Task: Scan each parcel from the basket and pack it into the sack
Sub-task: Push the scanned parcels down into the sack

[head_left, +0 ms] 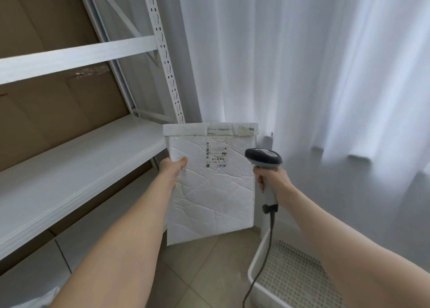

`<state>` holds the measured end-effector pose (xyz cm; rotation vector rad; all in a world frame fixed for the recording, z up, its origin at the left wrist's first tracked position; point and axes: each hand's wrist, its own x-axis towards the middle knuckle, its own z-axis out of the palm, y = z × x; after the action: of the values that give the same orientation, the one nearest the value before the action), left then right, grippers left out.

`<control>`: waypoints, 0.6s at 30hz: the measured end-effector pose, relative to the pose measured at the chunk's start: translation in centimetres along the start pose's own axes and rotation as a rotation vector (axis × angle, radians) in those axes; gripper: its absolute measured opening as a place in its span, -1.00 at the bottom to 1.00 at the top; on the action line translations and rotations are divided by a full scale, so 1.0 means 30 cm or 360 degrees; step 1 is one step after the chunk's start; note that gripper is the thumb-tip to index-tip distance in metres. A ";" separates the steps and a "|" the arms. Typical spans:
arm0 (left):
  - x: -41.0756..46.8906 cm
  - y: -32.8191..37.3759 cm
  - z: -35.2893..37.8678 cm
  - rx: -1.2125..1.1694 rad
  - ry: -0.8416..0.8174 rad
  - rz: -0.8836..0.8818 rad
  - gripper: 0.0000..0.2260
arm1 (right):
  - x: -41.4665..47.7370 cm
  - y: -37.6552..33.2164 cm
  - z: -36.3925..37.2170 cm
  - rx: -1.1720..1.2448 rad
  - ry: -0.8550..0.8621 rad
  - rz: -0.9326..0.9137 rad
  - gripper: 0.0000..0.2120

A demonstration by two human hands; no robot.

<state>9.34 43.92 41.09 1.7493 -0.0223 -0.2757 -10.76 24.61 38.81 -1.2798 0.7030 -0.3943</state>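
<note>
The left hand (173, 168) pinches a white padded parcel (211, 191) at its left edge, thumb on the front face and the other fingers hidden behind it, so the parcel hangs upright in the air with its taped flap at the top. A printed label (216, 154) with a barcode sits just up and to the right of that thumb, on the upper part of the creased face. The right hand (275, 179) is wrapped round the grey handle of a scanner (264, 156), whose dark head rises above the fist and sits just beside the parcel's right edge, level with the label. From below this grip a cable (270, 226) drops past the rim of a white perforated basket (297, 279), which stands on the tiled floor below the right forearm. A white metal shelf (69, 168) lies beyond the left hand, and a white curtain (302, 63) hangs behind both hands.
</note>
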 end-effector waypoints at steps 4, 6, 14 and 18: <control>-0.014 0.002 0.028 -0.0004 0.0105 -0.0013 -0.72 | -0.031 -0.004 0.074 -0.0139 -0.0161 0.0033 -0.94; -0.020 -0.003 0.036 0.0000 0.0114 -0.0031 -0.72 | -0.037 0.001 0.104 -0.0179 -0.0151 0.0042 -0.95; -0.009 -0.012 0.027 0.0008 0.0163 -0.0138 -0.67 | -0.058 0.004 0.159 -0.0151 -0.0111 0.0153 -0.98; -0.001 -0.017 0.022 0.0025 0.0162 -0.0172 -0.64 | -0.071 0.002 0.167 -0.0055 -0.0081 0.0197 -0.99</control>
<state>9.09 43.39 40.48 1.7808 0.1444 -0.2655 -8.96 29.62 39.92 -1.2674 0.7447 -0.2486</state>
